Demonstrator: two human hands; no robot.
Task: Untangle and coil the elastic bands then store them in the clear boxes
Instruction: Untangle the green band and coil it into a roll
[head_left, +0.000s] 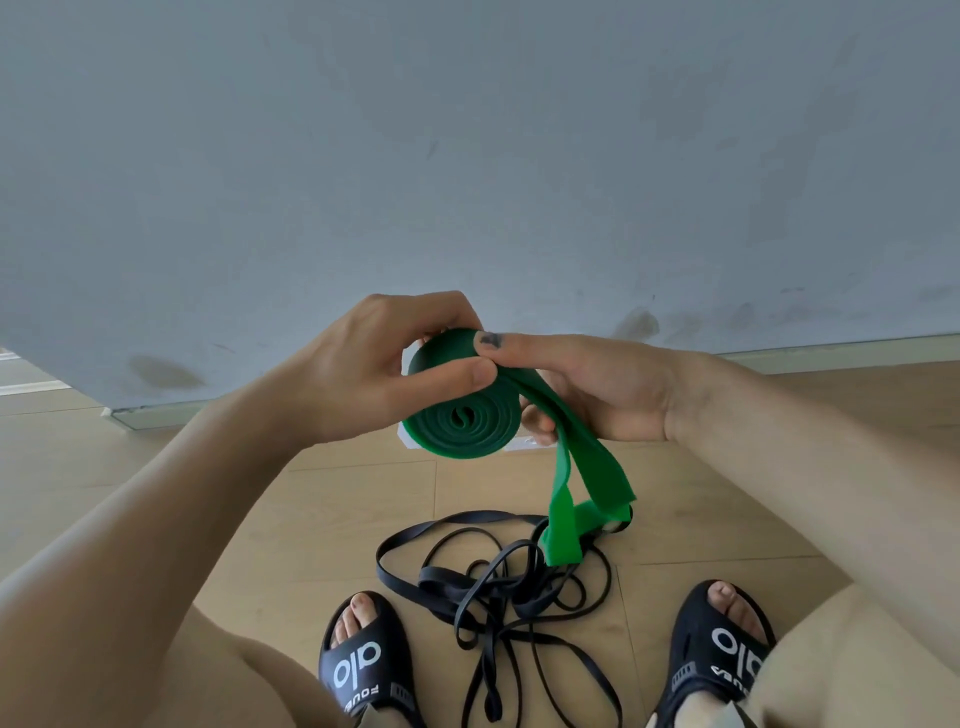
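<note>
Both hands are mid-coil on the green band (462, 415), held above the floor (311, 499). Left hand (374, 364) pinches the rolled spiral, thumb across its face; right hand (587, 387) grips the loose tail, thumb on the roll's top. To do it well, probably keep the tail flat and taut and the edges flush. Tail end hangs down to the tangled black bands (519, 587) lying between the sandals (363, 665). A pale edge shows behind the roll, possibly a clear box; contents hidden.

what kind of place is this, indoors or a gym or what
Probably a room in a home: light wood plank floor, plain scuffed grey wall with a skirting board, and slide sandals worn indoors.
</note>
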